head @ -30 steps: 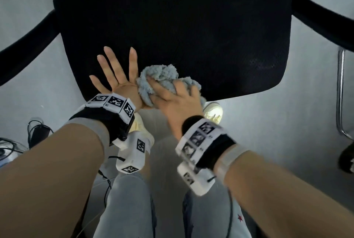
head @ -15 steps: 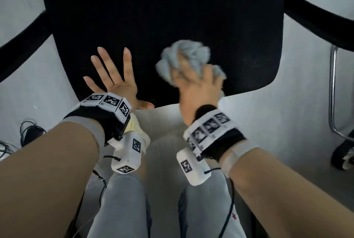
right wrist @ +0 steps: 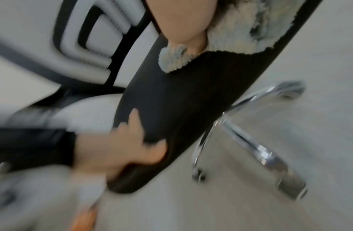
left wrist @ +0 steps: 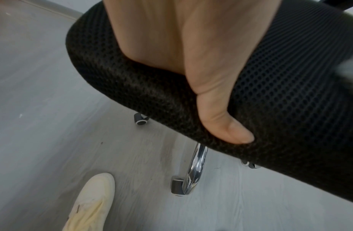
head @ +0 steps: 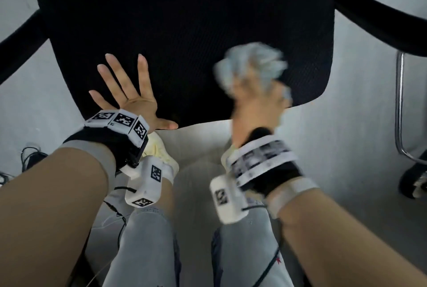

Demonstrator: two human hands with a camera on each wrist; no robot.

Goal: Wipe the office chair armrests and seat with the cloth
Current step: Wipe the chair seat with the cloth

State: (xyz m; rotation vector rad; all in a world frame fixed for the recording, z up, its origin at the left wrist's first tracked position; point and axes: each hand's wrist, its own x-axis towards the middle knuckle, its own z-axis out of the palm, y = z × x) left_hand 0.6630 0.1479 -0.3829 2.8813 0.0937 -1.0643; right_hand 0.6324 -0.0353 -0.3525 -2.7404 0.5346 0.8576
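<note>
The black mesh chair seat [head: 184, 21] fills the upper head view, with a black armrest [head: 18, 44] at the left and another armrest [head: 381, 14] at the right. My left hand [head: 129, 92] lies flat with spread fingers on the seat's front left part, its thumb [left wrist: 231, 132] along the front edge. My right hand [head: 256, 99] presses a bunched light-blue fluffy cloth [head: 251, 62] onto the seat's front right part; it is motion-blurred. The cloth [right wrist: 241, 31] bulges out under the palm in the right wrist view.
A chrome star base [right wrist: 256, 150] with castors [left wrist: 141, 120] stands under the seat on a pale grey floor. My cream shoe [left wrist: 90, 204] is just in front of the base. A chrome tube frame [head: 399, 111] is at the right, cables [head: 30, 155] at the left.
My right hand has swept the cloth from beside the left hand at the seat's front edge rightward and farther onto the seat. The left hand has stayed flat in place.
</note>
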